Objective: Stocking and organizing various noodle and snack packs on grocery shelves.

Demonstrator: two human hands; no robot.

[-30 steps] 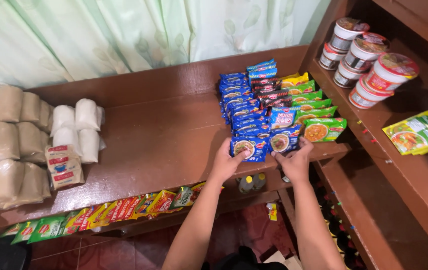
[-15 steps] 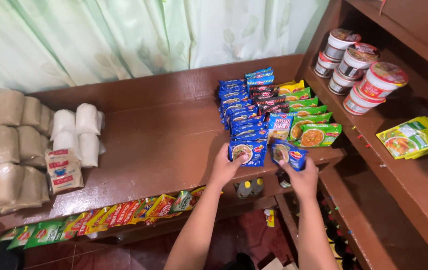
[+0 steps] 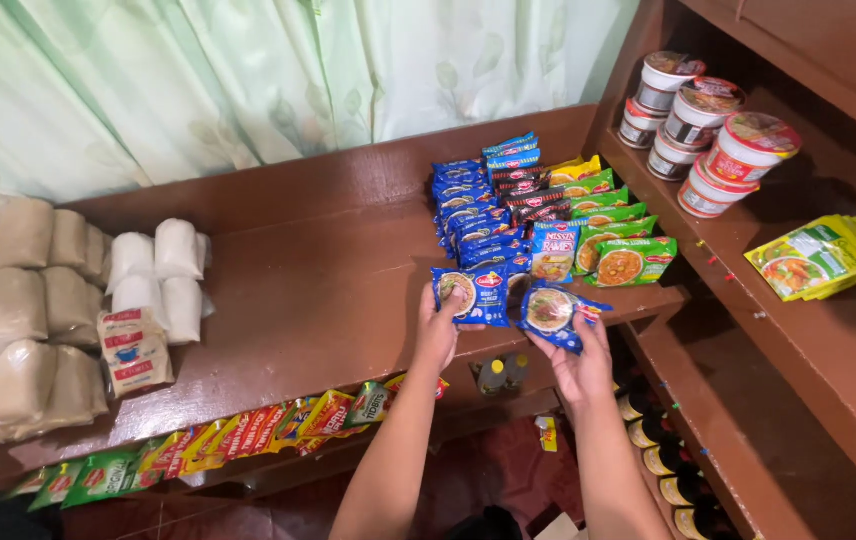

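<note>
Both hands grasp a packet each. Left hand (image 3: pixel 440 330) pinches the left edge of a blue noodle packet (image 3: pixel 474 293), which sits flat at the near end of the packet rows on the brown shelf (image 3: pixel 328 290), centre of frame. Right hand (image 3: pixel 576 360) cups a second blue packet (image 3: pixel 555 314) from below, thumb on its right edge, lifted clear of the shelf and tilted toward the camera, just right of the first

Judgement: left grip looks like a steadying hold at the row's front edge; right grip supports the loose packet from underneath so its face stays readable

Appearance: both packets glossy blue, a round bowl picture on the front, a red patch at the upper corner, slightly crinkled film

Outward: behind them, blue packet rows (image 3: pixel 473 205) run toward the curtain (image 3: pixel 248 80), overlapped like shingles; green and yellow packets (image 3: pixel 613 225) lie in a parallel row to the right. Upper right, stacked noodle cups (image 3: pixel 708 115) on a side shelf; flat yellow-green sachets (image 3: pixel 823 255) below them. Left of frame, tan bagged goods (image 3: pixel 28 300) and white bagged goods (image 3: pixel 158 270). Sachet strips (image 3: pixel 238 430) hang along the shelf's lower front edge. Bottles (image 3: pixel 663 470) stand below at lower right
</note>
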